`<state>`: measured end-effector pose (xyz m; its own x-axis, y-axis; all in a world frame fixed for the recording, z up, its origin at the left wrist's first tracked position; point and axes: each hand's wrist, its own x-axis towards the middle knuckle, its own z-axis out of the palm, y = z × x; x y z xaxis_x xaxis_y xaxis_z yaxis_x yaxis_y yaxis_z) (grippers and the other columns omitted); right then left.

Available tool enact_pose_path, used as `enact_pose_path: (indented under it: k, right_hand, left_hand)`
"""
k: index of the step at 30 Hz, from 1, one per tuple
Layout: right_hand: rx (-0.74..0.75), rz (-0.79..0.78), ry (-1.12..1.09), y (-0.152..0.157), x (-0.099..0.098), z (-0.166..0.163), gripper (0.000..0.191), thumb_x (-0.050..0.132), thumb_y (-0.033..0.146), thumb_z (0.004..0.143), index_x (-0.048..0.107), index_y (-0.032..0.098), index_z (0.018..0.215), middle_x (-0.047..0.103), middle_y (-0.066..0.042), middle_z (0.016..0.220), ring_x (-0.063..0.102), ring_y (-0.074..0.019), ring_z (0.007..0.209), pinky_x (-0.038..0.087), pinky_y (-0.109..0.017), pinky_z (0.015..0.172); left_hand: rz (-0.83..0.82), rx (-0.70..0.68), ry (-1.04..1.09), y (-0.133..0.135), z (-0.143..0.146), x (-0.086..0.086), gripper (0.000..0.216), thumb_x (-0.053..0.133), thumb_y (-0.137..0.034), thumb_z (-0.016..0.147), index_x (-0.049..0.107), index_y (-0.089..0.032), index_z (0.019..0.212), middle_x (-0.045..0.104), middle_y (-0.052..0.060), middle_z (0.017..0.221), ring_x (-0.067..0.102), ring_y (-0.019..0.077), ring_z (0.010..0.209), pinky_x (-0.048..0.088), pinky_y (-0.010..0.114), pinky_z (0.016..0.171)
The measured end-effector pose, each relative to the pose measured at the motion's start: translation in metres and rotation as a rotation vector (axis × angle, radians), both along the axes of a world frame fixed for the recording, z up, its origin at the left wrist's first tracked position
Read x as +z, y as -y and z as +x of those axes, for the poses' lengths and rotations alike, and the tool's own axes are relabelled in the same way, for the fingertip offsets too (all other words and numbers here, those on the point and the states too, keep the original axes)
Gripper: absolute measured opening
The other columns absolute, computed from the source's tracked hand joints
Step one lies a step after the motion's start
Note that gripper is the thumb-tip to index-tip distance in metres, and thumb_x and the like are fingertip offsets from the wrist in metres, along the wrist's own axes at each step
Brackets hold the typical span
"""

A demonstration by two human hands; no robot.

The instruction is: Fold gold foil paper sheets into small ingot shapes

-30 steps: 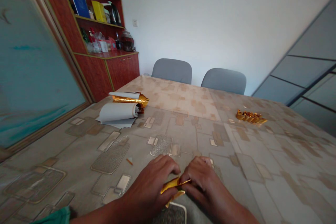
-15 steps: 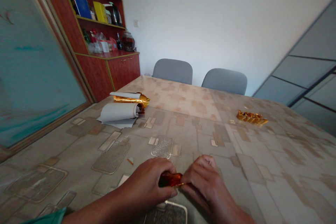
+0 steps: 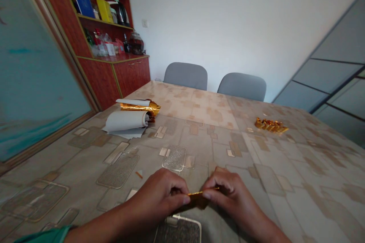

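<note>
A small folded piece of gold foil paper is stretched between my hands, low over the near part of the table. My left hand pinches its left end between thumb and fingers. At the right end, my right hand grips it the same way, thumb on the near side. The fingers cover both ends of the foil. Off to the right lies a row of folded gold foil pieces. Left of the middle, a curled stack of white-backed paper rests beside rolled gold foil sheets.
A patterned cloth covers the table. A tiny paper scrap lies near my left hand. Two grey chairs stand at the far edge. A red cabinet with bottles and a kettle is at the back left.
My right hand has turned so its thumb now presses on the near side of the foil. The foil shows a flat, straight top edge instead of an open reddish fold.
</note>
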<state>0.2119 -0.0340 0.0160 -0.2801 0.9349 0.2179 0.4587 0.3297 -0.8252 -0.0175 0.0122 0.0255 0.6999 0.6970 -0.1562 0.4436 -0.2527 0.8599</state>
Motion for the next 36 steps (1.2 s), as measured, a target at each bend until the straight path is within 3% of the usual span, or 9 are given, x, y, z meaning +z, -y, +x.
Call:
enact_pose_path:
  k: [4,8,12,17,20,23,28,32,36]
  right_hand:
    - [-0.043,-0.075,-0.067,-0.005,0.000,0.014,0.039,0.062,0.049,0.095,0.067,0.021,0.068,0.062,-0.001,0.063,0.055,-0.0161,0.060,0.039,-0.028,0.056]
    - [-0.132,-0.187,-0.230,-0.006,-0.004,0.026,0.043,0.060,0.056,0.095,0.059,0.021,0.070,0.054,0.001,0.063,0.047,-0.0143,0.058,0.035,-0.027,0.053]
    - [0.066,-0.357,-0.401,0.003,0.005,0.009,0.041,0.061,0.061,0.093,0.065,0.021,0.100,0.061,-0.002,0.082,0.052,-0.0163,0.072,0.039,-0.028,0.064]
    - [0.154,-0.464,-0.417,0.012,0.014,-0.019,0.034,0.072,0.053,0.087,0.060,0.021,0.087,0.055,0.002,0.076,0.047,-0.0128,0.067,0.035,-0.025,0.060]
    - [0.006,-0.401,-0.543,0.011,0.008,-0.018,0.032,0.074,0.049,0.086,0.058,0.021,0.080,0.050,0.004,0.069,0.043,-0.0114,0.062,0.032,-0.023,0.056]
    - [-0.161,-0.366,-0.681,0.011,0.002,-0.014,0.030,0.077,0.047,0.085,0.061,0.021,0.079,0.048,0.005,0.065,0.038,-0.0105,0.057,0.029,-0.023,0.051]
    - [-0.298,-0.328,-0.792,0.009,-0.007,-0.019,0.032,0.081,0.049,0.081,0.067,0.021,0.079,0.056,0.003,0.067,0.045,-0.0103,0.058,0.035,-0.022,0.054]
    - [-0.255,-0.293,-0.694,0.008,-0.014,-0.026,0.035,0.081,0.054,0.079,0.071,0.020,0.081,0.062,0.000,0.069,0.052,-0.0119,0.059,0.041,-0.023,0.054]
    - [-0.206,-0.289,-0.589,0.010,-0.014,-0.028,0.032,0.078,0.050,0.083,0.072,0.019,0.079,0.065,-0.001,0.065,0.057,-0.0119,0.056,0.044,-0.023,0.054]
  left_hand:
    - [-0.301,0.005,0.093,-0.006,-0.004,0.004,0.026,0.064,-0.039,0.080,0.071,-0.014,0.073,0.060,-0.002,0.063,0.050,0.0126,0.058,0.033,0.022,0.054]
    - [-0.380,0.007,0.143,-0.011,-0.007,0.011,0.029,0.068,-0.043,0.074,0.068,-0.014,0.072,0.054,-0.004,0.062,0.043,0.0105,0.057,0.030,0.021,0.053]
    - [-0.354,-0.087,0.090,-0.011,-0.004,0.013,0.022,0.064,-0.035,0.078,0.070,-0.014,0.074,0.052,-0.005,0.063,0.041,0.0100,0.058,0.029,0.021,0.053]
    - [-0.403,-0.142,0.086,-0.019,0.009,0.011,0.014,0.068,-0.027,0.078,0.071,-0.014,0.072,0.053,-0.005,0.061,0.040,0.0089,0.054,0.025,0.021,0.048]
    - [-0.482,-0.020,0.291,-0.027,0.014,0.015,0.023,0.076,-0.037,0.081,0.075,-0.014,0.085,0.059,-0.002,0.066,0.047,0.0096,0.057,0.031,0.020,0.052]
    - [-0.662,0.186,0.602,-0.025,0.014,0.017,0.037,0.071,-0.051,0.089,0.076,-0.016,0.102,0.072,0.007,0.089,0.065,0.0172,0.079,0.049,0.026,0.070]
    - [-0.855,0.217,0.774,0.002,0.023,-0.001,0.043,0.084,-0.043,0.080,0.073,-0.021,0.116,0.074,0.008,0.115,0.067,0.0226,0.110,0.050,0.032,0.096]
    - [-0.768,0.404,0.725,0.011,0.031,-0.017,0.047,0.089,-0.052,0.071,0.076,-0.018,0.101,0.077,0.008,0.103,0.070,0.0209,0.095,0.053,0.031,0.088]
    - [-0.650,0.488,0.653,0.005,0.030,-0.016,0.046,0.089,-0.056,0.066,0.076,-0.014,0.080,0.073,0.005,0.074,0.064,0.0155,0.067,0.051,0.026,0.066]
